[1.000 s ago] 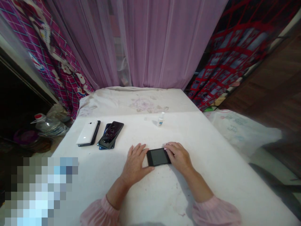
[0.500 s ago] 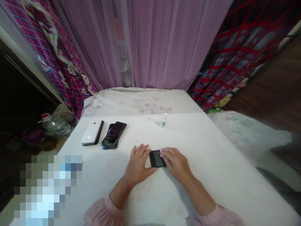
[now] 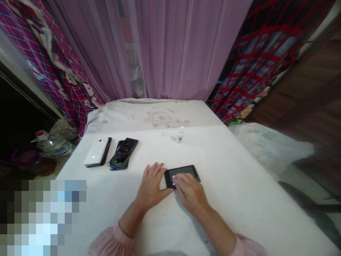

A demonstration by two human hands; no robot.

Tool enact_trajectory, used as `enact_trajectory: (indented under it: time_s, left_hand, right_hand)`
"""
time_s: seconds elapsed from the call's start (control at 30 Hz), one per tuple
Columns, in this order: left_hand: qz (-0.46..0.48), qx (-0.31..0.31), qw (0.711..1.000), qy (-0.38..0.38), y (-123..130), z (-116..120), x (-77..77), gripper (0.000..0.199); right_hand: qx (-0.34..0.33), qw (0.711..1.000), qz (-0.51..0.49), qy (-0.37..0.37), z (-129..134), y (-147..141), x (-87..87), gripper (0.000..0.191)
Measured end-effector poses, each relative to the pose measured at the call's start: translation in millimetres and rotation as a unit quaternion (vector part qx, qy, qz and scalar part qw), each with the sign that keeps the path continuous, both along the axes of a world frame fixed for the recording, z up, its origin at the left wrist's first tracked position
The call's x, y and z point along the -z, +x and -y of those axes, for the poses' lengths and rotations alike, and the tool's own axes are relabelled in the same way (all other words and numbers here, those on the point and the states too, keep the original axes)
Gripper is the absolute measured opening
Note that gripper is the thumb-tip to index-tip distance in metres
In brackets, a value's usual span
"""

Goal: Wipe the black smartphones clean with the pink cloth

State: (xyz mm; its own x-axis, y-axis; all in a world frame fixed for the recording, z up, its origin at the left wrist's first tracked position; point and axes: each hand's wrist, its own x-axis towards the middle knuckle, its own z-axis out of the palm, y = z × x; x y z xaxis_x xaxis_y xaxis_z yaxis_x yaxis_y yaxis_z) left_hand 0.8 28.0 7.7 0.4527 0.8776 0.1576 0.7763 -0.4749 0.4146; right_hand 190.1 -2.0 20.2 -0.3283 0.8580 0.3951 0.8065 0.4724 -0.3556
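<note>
A dark smartphone (image 3: pixel 183 171) lies flat, screen up, on the white-covered table. My left hand (image 3: pixel 152 186) steadies its left end, with the index finger at the far edge and the thumb at the near edge; the other fingers rest on the cloth. Over the screen, my right hand (image 3: pixel 191 193) has its fingers bent and pinched together, touching the phone near its left end. Small pale pink spots show at those fingertips; whether they are nails or something held, I cannot make out. The hand covers the phone's near middle part.
Left of my hands lie a stack with a white phone (image 3: pixel 96 152) on top and another with a black phone (image 3: pixel 124 153) on top. A small white-capped bottle (image 3: pixel 180 135) stands farther back. A large water bottle (image 3: pixel 53 143) is beyond the table's left edge.
My right hand has moved left across the screen toward the phone's left end, uncovering its right part. My left hand still holds the left end. The view has shifted slightly.
</note>
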Motion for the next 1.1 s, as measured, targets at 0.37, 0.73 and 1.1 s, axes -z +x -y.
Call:
enact_trajectory:
  time_s: [0.37,0.73,1.1]
  left_hand:
    - [-0.008,-0.001,1.0,0.004,0.6,-0.4,-1.1,0.061]
    - [-0.007,0.004,1.0,0.026,-2.0,-1.4,5.4,0.062]
    - [-0.004,0.003,1.0,0.007,-1.9,-2.3,3.3,0.063]
  right_hand:
    - [0.106,0.994,0.004,0.03,5.6,53.7,8.7,0.023]
    - [0.01,1.0,-0.002,0.015,12.8,8.7,-1.3,0.023]
    - [0.107,0.994,0.02,0.021,5.6,65.7,8.1,0.024]
